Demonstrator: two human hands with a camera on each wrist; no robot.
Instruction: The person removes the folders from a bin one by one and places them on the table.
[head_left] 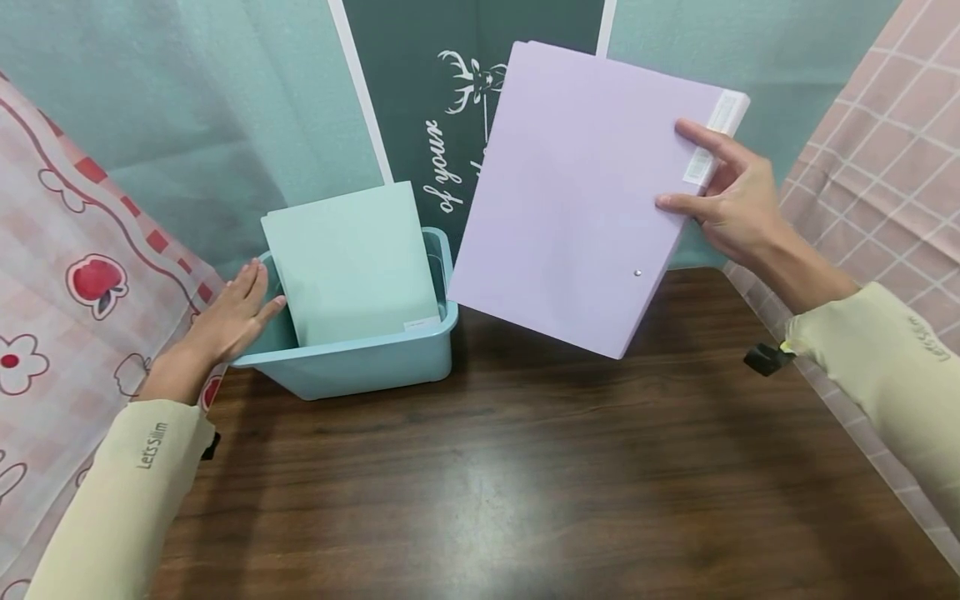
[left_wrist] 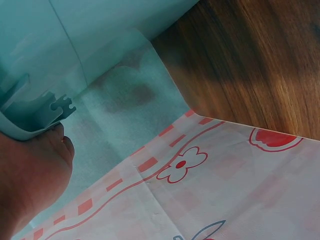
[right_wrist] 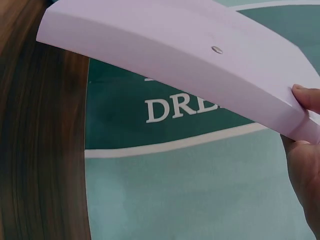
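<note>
At left of the head view, we record the left hand [head_left: 225, 321] with fingers curled on the left rim of a light-blue bin [head_left: 375, 367], thumb over the inside; left of centre, a mint-green folder [head_left: 352, 267] stands tilted in the bin. At upper centre-right, we note a lilac folder [head_left: 570, 200] held above the brown table [head_left: 480, 500]; at right, the right hand [head_left: 738, 200] grasps its labelled spine between thumb and fingers.

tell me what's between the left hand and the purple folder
In the head view, the mint folder, standing in the blue bin, is between the left hand and the purple folder.
</note>
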